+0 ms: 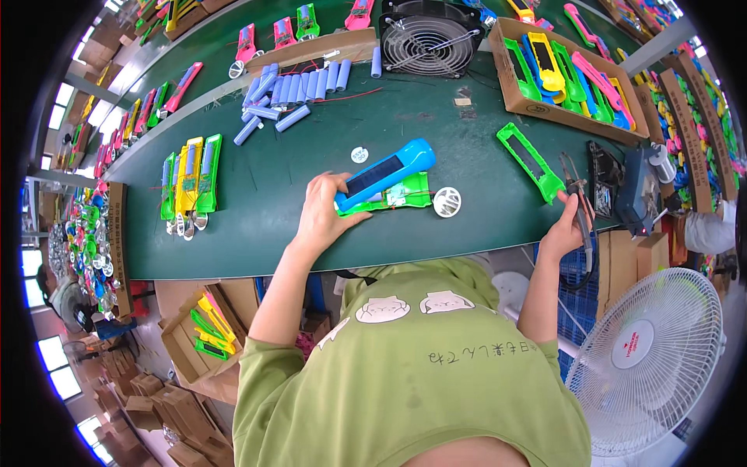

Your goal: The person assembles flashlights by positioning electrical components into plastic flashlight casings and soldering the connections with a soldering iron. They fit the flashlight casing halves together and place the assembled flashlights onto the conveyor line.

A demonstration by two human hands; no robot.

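Note:
My left hand [318, 209] is closed around a blue torch housing half [418, 156] with a dark solar panel. It lies tilted over a green housing half [420, 192], which carries wires and a small circuit board. A silvery round reflector [447, 202] sits at that half's right end. At the right, my right hand [562, 231] is closed on a soldering iron [583, 226], its slim end pointing away from me. Close to those fingers lies another green housing half [529, 161] with a dark panel. A small round white sticker [359, 155] is on the table beyond the blue half.
Lilac battery cells [299, 87] are piled at the back, left of a black fan [430, 43]. A cardboard box [513, 97] holds coloured housing halves. Wired housings [189, 177] stand at left. A blue soldering station [640, 191] is right; a white fan [646, 350] stands below the table edge.

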